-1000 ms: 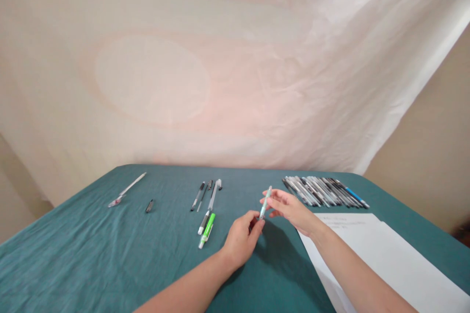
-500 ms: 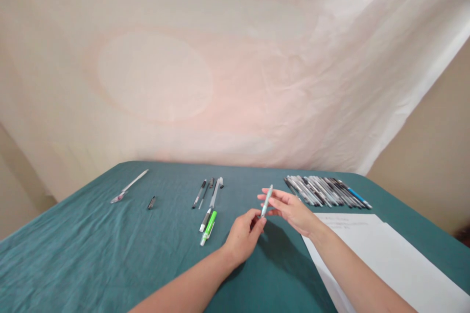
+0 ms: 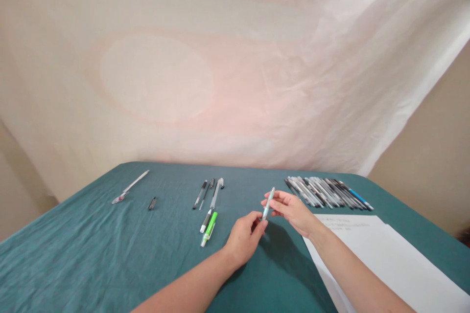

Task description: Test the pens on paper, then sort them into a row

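Observation:
A pale mint pen (image 3: 268, 203) stands tilted above the table between my two hands. My left hand (image 3: 246, 235) pinches its lower end between thumb and fingers. My right hand (image 3: 288, 209) is closed around the upper part, with the thumb against the barrel and the fingertips behind it. Left of my left hand lies a bright green pen (image 3: 209, 229), beside a white-and-dark pen (image 3: 206, 220). The pen's lower tip is partly hidden by my left fingers.
A row of several pens (image 3: 326, 191) lies at the back right, above white paper sheets (image 3: 382, 259). More pens (image 3: 200, 194) lie left of centre. A small dark cap-like piece (image 3: 152, 203) and a white pen (image 3: 135, 181) are farther left on the green cloth (image 3: 91, 254).
My right fingers have closed in on the mint pen's upper part; they were more spread before. The left hand has hardly moved.

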Tool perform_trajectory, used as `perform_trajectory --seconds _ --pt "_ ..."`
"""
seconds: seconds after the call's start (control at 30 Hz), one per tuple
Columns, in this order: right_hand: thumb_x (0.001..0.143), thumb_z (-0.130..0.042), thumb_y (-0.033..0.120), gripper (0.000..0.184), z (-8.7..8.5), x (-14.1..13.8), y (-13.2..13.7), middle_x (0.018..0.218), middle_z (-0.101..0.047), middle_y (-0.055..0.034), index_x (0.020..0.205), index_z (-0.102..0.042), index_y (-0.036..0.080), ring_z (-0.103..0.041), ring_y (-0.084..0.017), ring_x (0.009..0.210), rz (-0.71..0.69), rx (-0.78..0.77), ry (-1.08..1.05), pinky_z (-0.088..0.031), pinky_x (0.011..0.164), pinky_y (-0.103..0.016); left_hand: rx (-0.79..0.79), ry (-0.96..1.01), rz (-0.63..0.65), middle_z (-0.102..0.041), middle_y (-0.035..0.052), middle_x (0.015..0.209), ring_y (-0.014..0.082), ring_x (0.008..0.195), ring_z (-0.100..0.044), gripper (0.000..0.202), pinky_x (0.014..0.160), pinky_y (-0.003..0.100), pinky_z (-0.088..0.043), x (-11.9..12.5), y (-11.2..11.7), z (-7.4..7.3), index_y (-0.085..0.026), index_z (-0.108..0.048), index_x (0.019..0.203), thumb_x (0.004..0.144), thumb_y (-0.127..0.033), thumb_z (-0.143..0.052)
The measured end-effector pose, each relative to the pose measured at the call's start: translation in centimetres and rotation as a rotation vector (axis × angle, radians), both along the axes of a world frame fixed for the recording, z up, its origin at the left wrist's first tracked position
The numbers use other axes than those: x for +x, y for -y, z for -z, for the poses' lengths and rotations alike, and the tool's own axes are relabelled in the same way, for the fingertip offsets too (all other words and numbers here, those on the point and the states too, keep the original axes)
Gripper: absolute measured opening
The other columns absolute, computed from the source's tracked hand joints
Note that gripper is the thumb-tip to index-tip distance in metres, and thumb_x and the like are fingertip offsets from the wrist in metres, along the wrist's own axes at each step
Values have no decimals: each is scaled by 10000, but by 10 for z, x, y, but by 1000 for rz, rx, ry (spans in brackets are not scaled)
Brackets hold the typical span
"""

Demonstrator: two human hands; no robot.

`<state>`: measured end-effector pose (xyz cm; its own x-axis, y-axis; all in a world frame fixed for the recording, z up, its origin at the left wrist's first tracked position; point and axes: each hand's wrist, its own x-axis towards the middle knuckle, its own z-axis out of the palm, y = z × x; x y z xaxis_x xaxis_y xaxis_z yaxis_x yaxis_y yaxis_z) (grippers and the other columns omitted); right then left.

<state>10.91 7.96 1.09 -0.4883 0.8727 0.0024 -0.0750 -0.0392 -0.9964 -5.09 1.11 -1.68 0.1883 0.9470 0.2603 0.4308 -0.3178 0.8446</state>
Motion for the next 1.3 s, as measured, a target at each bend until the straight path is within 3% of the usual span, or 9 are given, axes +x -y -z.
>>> perform_trajectory --seconds 0.2,0.43,0.67,0.87,1.3 --pt "664 -671 352 286 4 1 -2 806 -652 -41 846 -581 152 -579 -124 693 54 28 39 -435 591 -225 6 -27 4 -584 -5 658 114 606 -521 248 594 209 -362 0 1 -1 -179 -565 874 849 -339 -377" --pt "739 -588 387 363 -3 -3 4 969 -634 -89 1025 -561 166 -596 -172 821 -2 -28 -69 -475 655 -288 29 -15 -29 -586 -8 676 112 610 -516 237 590 206 -363 1 0 0 -186 -566 923 839 -334 -401" --pt "710 -625 387 278 5 -3 -1 807 -671 -81 820 -606 132 -603 -134 676 124 12 37 -447 525 -203 24 -25 11 -575 -12 648 106 603 -519 244 591 199 -361 1 3 -4 -178 -575 825 847 -325 -381" --pt "770 -550 410 346 -1 0 -1 977 -647 -96 1026 -590 180 -611 -163 792 89 -83 -126 -480 539 -221 31 -3 15 -556 -11 636 100 592 -507 307 584 196 -361 1 2 -8 -167 -570 824 871 -333 -316" --pt "693 -630 406 344 2 -2 -3 902 -672 -110 916 -649 145 -621 -190 782 269 -29 -74 -455 460 -190 48 -13 -84 -607 14 699 124 636 -532 286 611 212 -390 2 1 -2 -176 -616 865 836 -355 -395"
